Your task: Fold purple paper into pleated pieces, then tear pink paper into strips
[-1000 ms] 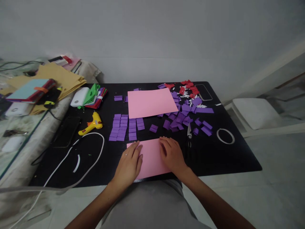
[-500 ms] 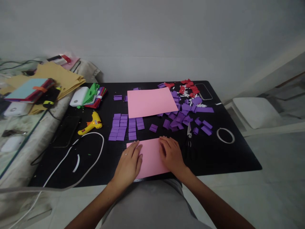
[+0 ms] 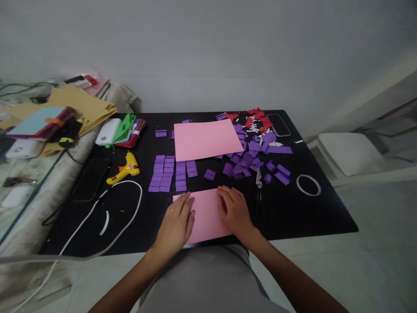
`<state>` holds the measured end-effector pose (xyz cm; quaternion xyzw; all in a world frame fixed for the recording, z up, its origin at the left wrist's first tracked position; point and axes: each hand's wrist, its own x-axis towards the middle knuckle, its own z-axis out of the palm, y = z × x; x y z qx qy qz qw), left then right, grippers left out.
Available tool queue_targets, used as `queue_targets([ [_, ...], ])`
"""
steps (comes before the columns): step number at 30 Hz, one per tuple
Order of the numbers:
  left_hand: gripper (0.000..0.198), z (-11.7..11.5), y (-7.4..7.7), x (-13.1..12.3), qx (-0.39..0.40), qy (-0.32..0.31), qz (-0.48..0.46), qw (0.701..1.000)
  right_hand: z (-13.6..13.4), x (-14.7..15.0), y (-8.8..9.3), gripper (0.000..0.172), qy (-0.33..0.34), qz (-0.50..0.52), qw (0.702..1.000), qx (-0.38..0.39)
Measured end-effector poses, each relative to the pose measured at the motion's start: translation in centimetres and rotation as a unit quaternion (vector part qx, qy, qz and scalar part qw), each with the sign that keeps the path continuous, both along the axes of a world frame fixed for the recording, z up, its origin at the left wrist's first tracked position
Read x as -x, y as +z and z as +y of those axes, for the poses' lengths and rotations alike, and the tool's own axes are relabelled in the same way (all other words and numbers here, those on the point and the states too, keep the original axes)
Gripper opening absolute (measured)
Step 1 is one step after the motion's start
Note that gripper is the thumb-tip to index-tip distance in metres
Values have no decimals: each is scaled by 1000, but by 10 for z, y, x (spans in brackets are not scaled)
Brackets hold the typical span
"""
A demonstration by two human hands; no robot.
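Note:
A sheet of pink paper (image 3: 206,215) lies at the near edge of the black table. My left hand (image 3: 176,219) rests flat on its left side, fingers stretched out, a ring on one finger. On the right side of the sheet lies my right hand (image 3: 233,209), also open, with its fingers pointing to the far edge. Neither hand grips anything. Beyond them is a second pink sheet (image 3: 206,140), partly covering purple pieces. Folded purple paper pieces (image 3: 163,174) are laid in rows, and more form a loose purple pile (image 3: 246,158). Scissors (image 3: 259,182) lie right of my right hand.
A yellow glue gun (image 3: 125,169), a phone (image 3: 90,179) and a white cable (image 3: 140,200) are on the left. Farther back sit colored paper bundles (image 3: 128,132). At the right are red scraps (image 3: 259,117) and a white ring (image 3: 308,185). A white stool (image 3: 347,152) stands beyond the table.

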<state>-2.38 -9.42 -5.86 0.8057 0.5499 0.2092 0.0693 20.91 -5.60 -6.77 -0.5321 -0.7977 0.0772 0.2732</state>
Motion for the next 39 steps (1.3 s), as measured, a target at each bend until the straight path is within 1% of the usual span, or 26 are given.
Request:
queue_targets([
  [9,37,0,1,0,3,1,-3,1000,0,0,3,29,0,-2,1000,-4],
  [28,38,-1,-1,0,13,7,-8,1000,1,1,0,28,-1,-2,1000,-20],
  [39,37,0,0,0,13,1,-2,1000,1,0,1,29,-2,-5,1000,-6],
])
